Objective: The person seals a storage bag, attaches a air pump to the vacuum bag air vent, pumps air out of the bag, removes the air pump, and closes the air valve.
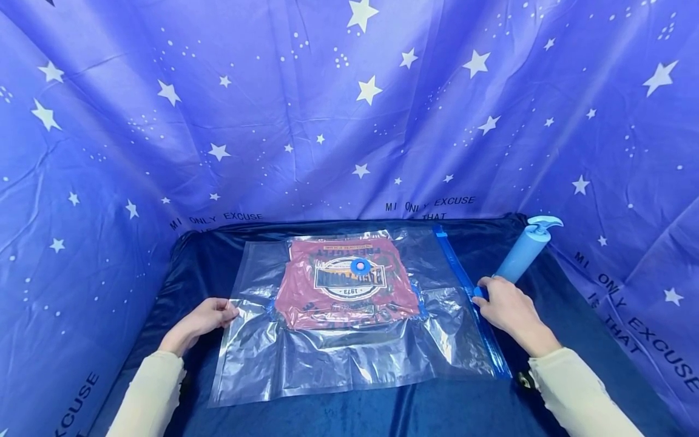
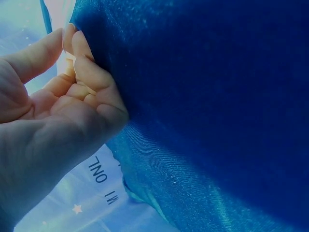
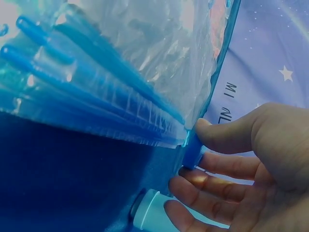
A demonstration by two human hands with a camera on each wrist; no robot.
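Note:
A clear vacuum storage bag (image 1: 349,364) lies on the dark blue cloth, with folded pink printed clothing (image 1: 297,261) inside. Its round blue valve (image 1: 361,266) sits over the print. At the bag's left edge, my left hand (image 1: 204,315) pinches the plastic between thumb and fingertips. My right hand (image 1: 508,309) is at the blue zip strip (image 1: 461,267) on the right side. In the right wrist view, its thumb and index finger pinch a small blue zip slider (image 3: 193,151) at the strip. The lower fingers overlap the light blue hand pump (image 3: 153,210) there.
The hand pump (image 1: 521,255) lies beyond my right hand, its handle pointing to the back right. Dark blue cloth (image 1: 202,267) covers the surface. Purple star-printed curtains (image 1: 306,109) rise at the back and on both sides.

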